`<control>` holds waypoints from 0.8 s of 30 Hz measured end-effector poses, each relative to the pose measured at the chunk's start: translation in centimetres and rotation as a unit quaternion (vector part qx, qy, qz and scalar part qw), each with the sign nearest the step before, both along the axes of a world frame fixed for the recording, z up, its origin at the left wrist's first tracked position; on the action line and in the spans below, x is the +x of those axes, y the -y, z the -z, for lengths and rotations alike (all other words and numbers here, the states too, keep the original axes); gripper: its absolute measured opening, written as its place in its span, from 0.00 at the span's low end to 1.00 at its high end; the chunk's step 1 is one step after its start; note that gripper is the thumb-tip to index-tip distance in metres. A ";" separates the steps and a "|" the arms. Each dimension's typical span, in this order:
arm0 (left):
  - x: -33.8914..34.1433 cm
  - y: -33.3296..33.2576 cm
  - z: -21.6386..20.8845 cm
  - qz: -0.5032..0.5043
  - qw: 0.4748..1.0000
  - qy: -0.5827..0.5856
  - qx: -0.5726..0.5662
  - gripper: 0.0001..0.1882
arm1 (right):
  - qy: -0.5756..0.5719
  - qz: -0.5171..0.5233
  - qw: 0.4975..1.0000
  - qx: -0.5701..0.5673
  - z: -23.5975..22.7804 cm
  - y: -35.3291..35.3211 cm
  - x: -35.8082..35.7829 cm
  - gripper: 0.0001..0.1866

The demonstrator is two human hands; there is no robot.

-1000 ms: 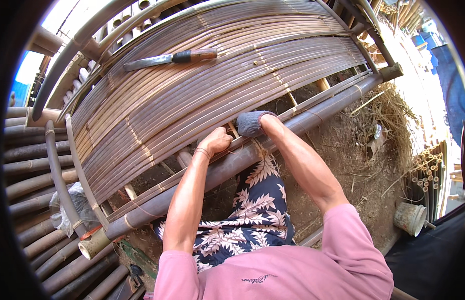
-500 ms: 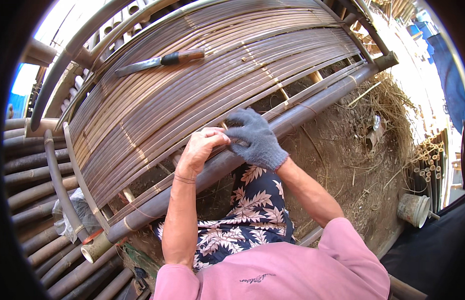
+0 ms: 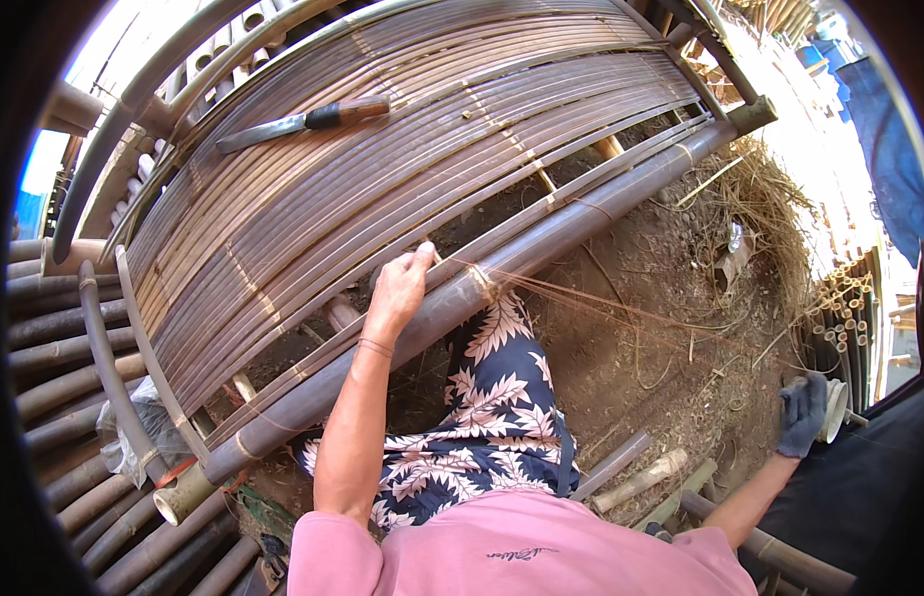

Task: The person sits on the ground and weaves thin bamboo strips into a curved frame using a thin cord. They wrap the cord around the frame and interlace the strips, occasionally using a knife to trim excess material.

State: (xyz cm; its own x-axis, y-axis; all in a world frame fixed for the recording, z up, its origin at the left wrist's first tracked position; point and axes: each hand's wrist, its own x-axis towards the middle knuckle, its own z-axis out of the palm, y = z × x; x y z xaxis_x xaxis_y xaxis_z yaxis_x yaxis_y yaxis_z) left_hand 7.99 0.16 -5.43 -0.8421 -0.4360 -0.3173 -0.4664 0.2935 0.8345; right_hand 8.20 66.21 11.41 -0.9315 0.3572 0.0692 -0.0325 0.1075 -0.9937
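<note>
My bare left hand is closed over the narrow front slats, next to the thick bamboo rail of a slatted bamboo bench; what its fingers pinch is hidden. Pale binding wraps the rail just right of that hand. From there, thin brown cord stretches rightward in several strands. Far out at the right, my right hand in a grey glove is closed toward the cord's far end, which is too thin to follow right to the fingers. Rows of bamboo slats spread beyond my left hand.
A knife with a wood and black handle lies on the slats. Dry straw, a white bucket and a stack of bamboo ends stand at the right. Bamboo poles line the left side, beside a clear plastic bag.
The gloved right hand has swung from beside my left hand far out to the right, and the cord now stretches that way. My left hand stays by the rail.
</note>
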 end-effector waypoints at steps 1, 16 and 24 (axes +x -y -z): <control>0.0 0.1 0.3 0.007 1.000 -0.003 0.012 0.29 | 0.089 0.039 0.991 0.097 1.3 -4.0 0.3 0.17; 0.5 -0.9 1.2 0.059 0.993 0.065 -0.084 0.19 | 0.347 0.275 0.712 0.544 0.5 -23.1 2.1 0.30; 0.0 -1.3 0.0 0.083 0.982 0.131 -0.110 0.20 | -0.033 -0.192 0.805 0.560 10.8 25.2 -7.6 0.23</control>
State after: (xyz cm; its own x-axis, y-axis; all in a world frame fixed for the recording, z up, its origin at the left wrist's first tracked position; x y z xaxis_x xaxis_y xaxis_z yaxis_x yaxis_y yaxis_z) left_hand 8.01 1.44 -5.45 -0.8093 -0.3823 -0.4459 -0.5873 0.5431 0.6001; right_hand 0.55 41.00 0.65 -0.9393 -0.2770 0.2024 -0.3260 0.9046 -0.2745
